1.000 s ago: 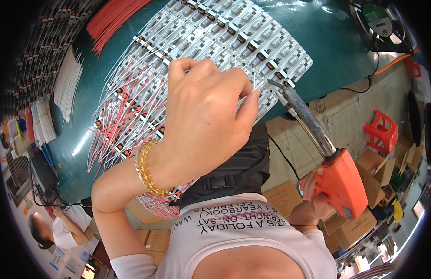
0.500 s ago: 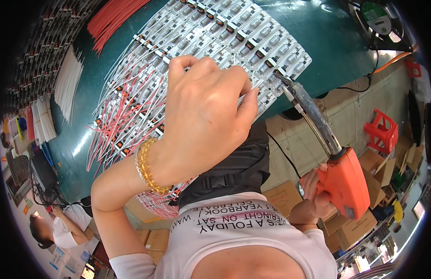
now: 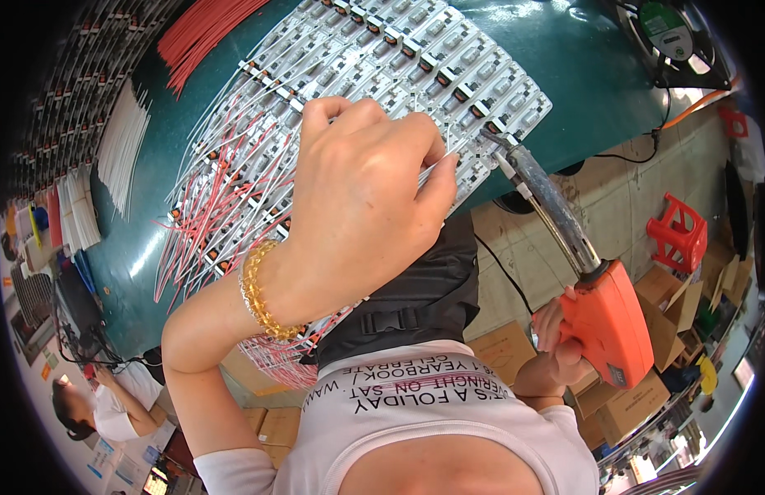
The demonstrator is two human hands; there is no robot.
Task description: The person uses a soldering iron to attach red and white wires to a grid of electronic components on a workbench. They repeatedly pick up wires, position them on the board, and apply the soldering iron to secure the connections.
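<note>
A panel of small white circuit boards (image 3: 514,92) lies on the green table, carrying rows of black-and-orange parts. Red and white wires (image 3: 230,194) spread over its left side. My left hand (image 3: 366,190) is above the panel, thumb and forefinger pinched on a thin white wire (image 3: 456,153). Its palm hides part of the boards. Lower right, my right hand (image 3: 555,334) grips the handle of an orange soldering gun (image 3: 611,322). The gun's dark tip (image 3: 495,134) reaches the panel's right part, close to the wire's end; whether it touches I cannot tell.
Bundles of red wires (image 3: 202,37) and white wires (image 3: 122,153) lie on the table's left. A fan (image 3: 675,41) stands at the far right corner. Beyond the edge are a red stool (image 3: 677,233) and cardboard boxes (image 3: 634,408). Another person (image 3: 122,404) is at lower left.
The soldering gun and its tip have shifted very slightly to the left. My left hand keeps its pinch in nearly the same place.
</note>
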